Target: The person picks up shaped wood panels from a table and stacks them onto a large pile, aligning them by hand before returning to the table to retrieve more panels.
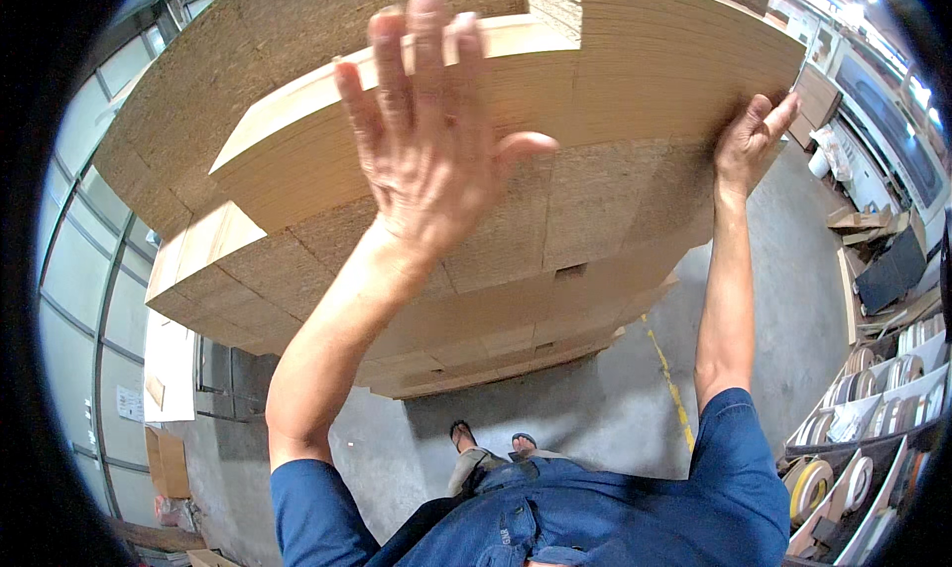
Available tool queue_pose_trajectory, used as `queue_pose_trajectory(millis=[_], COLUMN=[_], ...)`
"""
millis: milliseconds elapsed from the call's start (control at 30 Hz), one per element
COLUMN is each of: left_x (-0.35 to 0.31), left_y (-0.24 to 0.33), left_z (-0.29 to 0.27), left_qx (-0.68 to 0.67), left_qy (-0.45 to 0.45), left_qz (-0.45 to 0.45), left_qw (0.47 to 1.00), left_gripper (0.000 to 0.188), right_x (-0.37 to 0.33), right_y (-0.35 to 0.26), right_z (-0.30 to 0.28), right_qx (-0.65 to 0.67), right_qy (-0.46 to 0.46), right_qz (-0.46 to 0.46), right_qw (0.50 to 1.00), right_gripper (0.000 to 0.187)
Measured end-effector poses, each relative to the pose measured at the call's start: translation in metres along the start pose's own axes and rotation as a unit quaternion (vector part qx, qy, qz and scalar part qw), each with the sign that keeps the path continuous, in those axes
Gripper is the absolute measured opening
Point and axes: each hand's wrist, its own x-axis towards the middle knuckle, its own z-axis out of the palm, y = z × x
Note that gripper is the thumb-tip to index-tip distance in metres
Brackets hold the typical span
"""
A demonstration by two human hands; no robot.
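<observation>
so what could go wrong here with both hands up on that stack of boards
1. The left hand lies flat with fingers spread, and the right hand only touches the top board at its corner, so the board could slip.
2. The stack of particle boards has uneven, staggered edges and might shift.
3. The feet in open sandals stand right below.

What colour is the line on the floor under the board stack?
Yellow line on the grey concrete floor, seen in the head view.
</observation>
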Motion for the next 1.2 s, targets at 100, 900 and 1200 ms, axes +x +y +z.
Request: queue_pose_trajectory(millis=[100,900,1200], left_x=[0.007,-0.482,-0.683], left_y=[0.006,-0.129,-0.258], left_z=[-0.007,-0.246,-0.413], left_qx=[-0.013,-0.155,-0.107], left_qy=[0.001,-0.374,-0.197], left_qz=[0.019,-0.442,-0.715], left_qw=[1.0,0.8,0.662], left_gripper=[0.103,0.059,0.024], right_x=[-0.017,-0.486,-0.634], right_y=[-0.013,-0.313,-0.594], right_z=[0.004,-0.096,0.002], right_qx=[0.045,0.287,0.418], right_qy=[-0.011,-0.691,-0.815], right_qz=[-0.019,0.071,0.017], right_qw=[0.999,0.659,0.401], right_gripper=[0.084,0.059,0.049])
